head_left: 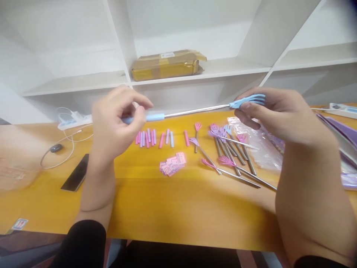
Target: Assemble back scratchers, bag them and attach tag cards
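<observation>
A blue back scratcher [196, 110] with a metal rod is stretched level between my two hands, above the table. My left hand [117, 119] pinches its blue handle. At the other end, the blue claw head lies between the thumb and fingers of my right hand [275, 109]. Below are loose pink, purple and blue handle sleeves [147, 138] in a row. Several back scratchers with bare metal rods [231, 149] lie to the right, with pink, purple and blue heads. Small pink printed cards [173, 163] sit in a loose pile nearer to me.
A taped cardboard box [167, 66] rests on the white shelf behind the wooden table [178, 208]. At left are a phone [75, 173], a cable [73, 149] and a power strip [74, 120]. Clear plastic packaging [259, 145] lies at right, beside purple packets [341, 137].
</observation>
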`<state>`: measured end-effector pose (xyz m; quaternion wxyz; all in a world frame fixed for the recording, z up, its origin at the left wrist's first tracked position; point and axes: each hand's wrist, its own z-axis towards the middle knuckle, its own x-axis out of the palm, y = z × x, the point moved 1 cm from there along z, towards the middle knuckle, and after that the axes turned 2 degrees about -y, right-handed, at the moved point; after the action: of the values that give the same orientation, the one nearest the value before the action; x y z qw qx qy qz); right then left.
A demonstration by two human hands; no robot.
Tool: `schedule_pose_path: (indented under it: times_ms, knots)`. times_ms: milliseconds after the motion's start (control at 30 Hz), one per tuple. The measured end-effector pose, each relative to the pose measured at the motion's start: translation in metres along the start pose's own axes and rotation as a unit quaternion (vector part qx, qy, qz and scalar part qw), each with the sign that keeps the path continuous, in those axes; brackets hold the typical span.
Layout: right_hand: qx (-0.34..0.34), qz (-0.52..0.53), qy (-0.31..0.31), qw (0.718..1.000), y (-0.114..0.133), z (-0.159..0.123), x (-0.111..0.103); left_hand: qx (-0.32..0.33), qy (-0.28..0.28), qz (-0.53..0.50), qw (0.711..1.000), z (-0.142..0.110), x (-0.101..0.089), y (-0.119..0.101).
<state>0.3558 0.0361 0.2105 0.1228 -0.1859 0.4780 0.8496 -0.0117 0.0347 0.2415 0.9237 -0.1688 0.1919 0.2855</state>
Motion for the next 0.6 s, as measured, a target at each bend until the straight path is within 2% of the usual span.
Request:
schedule_pose_path:
  times_ms: [100,200,467,600]
  knots:
    - [-0.011,0.006,-0.012,1.0,0.0,0.0,0.001,-0.057,-0.005,-0.085,0.995,-0.001,-0.006,-0.001]
    - [-0.017,0.003,-0.018,1.0,-0.002,0.0,0.003,-0.078,-0.023,-0.156,0.984,0.0,-0.005,0.001]
    - [-0.037,-0.007,-0.025,0.999,0.001,-0.001,0.005,-0.038,-0.001,-0.165,0.986,0.0,0.009,0.02]
    - [-0.037,-0.007,-0.025,0.999,0.008,-0.001,0.006,-0.013,-0.002,-0.162,0.987,-0.005,0.012,0.023]
